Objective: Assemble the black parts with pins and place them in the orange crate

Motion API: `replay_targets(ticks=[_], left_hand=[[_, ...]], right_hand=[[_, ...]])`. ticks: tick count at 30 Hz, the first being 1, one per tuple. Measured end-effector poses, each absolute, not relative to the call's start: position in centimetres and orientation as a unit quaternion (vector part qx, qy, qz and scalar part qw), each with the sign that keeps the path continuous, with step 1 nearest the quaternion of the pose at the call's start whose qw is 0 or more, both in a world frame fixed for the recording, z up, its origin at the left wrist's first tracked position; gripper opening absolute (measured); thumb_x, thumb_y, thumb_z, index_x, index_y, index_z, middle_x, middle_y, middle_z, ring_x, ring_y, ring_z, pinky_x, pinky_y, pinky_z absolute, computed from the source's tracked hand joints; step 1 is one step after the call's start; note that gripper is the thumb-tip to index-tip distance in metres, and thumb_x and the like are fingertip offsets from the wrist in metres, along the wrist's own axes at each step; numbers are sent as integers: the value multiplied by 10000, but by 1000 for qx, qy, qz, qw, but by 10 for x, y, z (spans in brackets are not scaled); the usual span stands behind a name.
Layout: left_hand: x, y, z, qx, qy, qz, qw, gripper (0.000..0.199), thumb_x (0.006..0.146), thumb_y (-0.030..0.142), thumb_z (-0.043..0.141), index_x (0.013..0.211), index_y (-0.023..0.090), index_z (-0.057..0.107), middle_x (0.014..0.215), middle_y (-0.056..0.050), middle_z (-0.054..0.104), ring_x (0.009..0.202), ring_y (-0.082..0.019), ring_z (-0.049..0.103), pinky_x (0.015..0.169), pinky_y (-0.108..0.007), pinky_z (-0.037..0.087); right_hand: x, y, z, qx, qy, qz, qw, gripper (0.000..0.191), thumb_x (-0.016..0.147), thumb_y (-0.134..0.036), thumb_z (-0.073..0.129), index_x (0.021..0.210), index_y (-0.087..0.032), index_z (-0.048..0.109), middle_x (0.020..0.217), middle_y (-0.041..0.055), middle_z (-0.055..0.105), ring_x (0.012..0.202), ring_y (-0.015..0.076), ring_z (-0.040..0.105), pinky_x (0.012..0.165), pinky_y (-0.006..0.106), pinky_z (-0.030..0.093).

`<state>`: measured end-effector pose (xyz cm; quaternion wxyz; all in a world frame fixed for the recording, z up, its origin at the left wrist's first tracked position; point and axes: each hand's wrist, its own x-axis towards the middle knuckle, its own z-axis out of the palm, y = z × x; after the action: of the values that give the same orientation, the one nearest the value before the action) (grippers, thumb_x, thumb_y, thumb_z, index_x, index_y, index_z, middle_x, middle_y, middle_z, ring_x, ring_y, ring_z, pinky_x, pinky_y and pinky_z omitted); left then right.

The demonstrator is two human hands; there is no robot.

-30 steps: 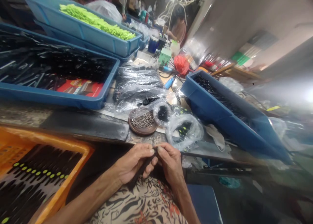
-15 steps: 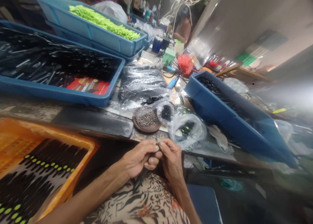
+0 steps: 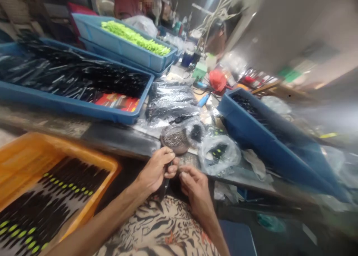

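Observation:
My left hand (image 3: 158, 170) is closed around a slim black piece (image 3: 165, 187), whose lower end sticks out below the fingers. What this piece is exactly, I cannot make out. Just to its right, my right hand (image 3: 195, 183) is a little apart, its fingers curled in with thumb and fingertips close together; anything between them is too small to see. Beyond the left fingertips, a round brown dish (image 3: 183, 148) of small metal screws (image 3: 173, 136) sits at the table edge. Beside it are a clear bag of black parts (image 3: 195, 132) and an open plastic bag (image 3: 233, 161) holding black and yellow-green pieces.
An orange crate (image 3: 112, 163) at lower left holds rows of black pieces with yellow-green dots. Blue bins (image 3: 123, 116) of wrapped black parts and bright green parts (image 3: 134, 38) stand behind. Another blue bin (image 3: 268, 148) leans at right. A blue-handled tool (image 3: 203, 100) lies mid-table. People are further back.
My hands were together at the black piece; now the right hand has drawn away from it, down and right. The left still holds the piece. The whole view has shifted slightly.

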<state>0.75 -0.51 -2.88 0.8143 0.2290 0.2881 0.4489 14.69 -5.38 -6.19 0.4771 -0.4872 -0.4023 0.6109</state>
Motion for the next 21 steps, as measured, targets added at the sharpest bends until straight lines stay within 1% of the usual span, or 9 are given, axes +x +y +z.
replay_targets(ticks=[4, 8, 11, 17, 21], left_hand=[[7, -7, -36, 268, 325, 439, 794, 252, 755, 274, 605, 690, 171, 385, 644, 9, 521, 413, -32, 395, 344, -127, 237], [9, -9, -42, 266, 326, 406, 811, 252, 789, 309, 590, 732, 190, 375, 587, 63, 460, 374, -8, 278, 333, -109, 172], [11, -10, -44, 245, 333, 390, 823, 273, 772, 311, 616, 758, 202, 366, 569, 80, 428, 376, -5, 256, 346, -106, 132], [15, -12, -49, 248, 324, 387, 827, 295, 768, 322, 628, 765, 201, 359, 575, 78, 434, 388, 0, 261, 358, -109, 116], [15, -13, -51, 258, 334, 390, 818, 299, 770, 345, 626, 768, 198, 366, 578, 78, 437, 387, 4, 246, 355, -111, 114]], right_hand=[[150, -56, -53, -454, -460, 616, 451, 245, 801, -369, 600, 866, -133, 621, 540, -49, 414, 426, 36, 277, 389, 171, 204], [160, -56, -45, -440, -461, 607, 475, 242, 781, -362, 627, 870, -137, 626, 505, -63, 400, 403, 35, 281, 371, 165, 217], [174, -54, -39, -445, -464, 589, 489, 248, 778, -363, 629, 869, -133, 624, 487, -67, 405, 382, 32, 288, 361, 161, 224], [209, -40, -34, -491, -469, 496, 541, 235, 791, -359, 607, 872, -139, 615, 502, -71, 364, 398, 36, 288, 371, 161, 223], [223, -23, -30, -527, -496, 404, 560, 210, 801, -342, 584, 885, -152, 617, 534, -57, 387, 425, 54, 319, 395, 182, 263]])
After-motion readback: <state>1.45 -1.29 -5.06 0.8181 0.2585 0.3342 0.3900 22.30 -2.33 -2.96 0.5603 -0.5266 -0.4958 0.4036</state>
